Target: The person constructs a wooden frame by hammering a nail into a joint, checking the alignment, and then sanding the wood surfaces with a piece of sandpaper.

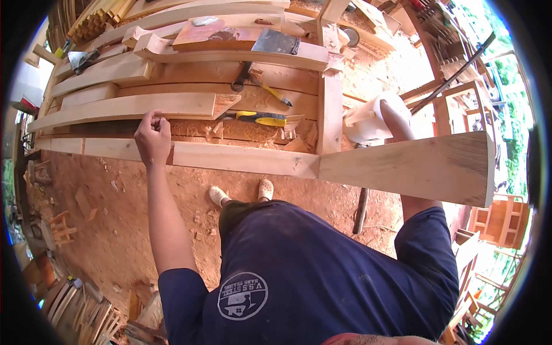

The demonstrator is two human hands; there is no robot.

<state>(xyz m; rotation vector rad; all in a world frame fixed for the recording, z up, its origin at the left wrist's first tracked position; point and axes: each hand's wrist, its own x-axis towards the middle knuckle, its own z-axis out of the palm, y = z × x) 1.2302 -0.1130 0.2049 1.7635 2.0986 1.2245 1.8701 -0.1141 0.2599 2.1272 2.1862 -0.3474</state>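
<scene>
My left hand (154, 132) is raised at the front edge of the bench (241, 155), fingers curled beside a long pale board (115, 108); what they hold, if anything, is hidden. My right forearm (401, 123) passes behind a wide plank (402, 167) at the bench's right end and reaches into a white plastic bucket (360, 123), where the fingers are out of sight. Between the boards and the bench's front rail lie a yellow-and-black handled tool (267, 119), another tool with a yellow handle (270, 92) and wood shavings (296, 144).
Further back on the bench lie more boards (98, 75), a reddish panel (204, 34) and a grey plate (275, 41). A dark pole (361, 210) stands below the plank. Stacked wood offcuts (72, 305) sit at lower left, and wooden frames (497, 224) at right.
</scene>
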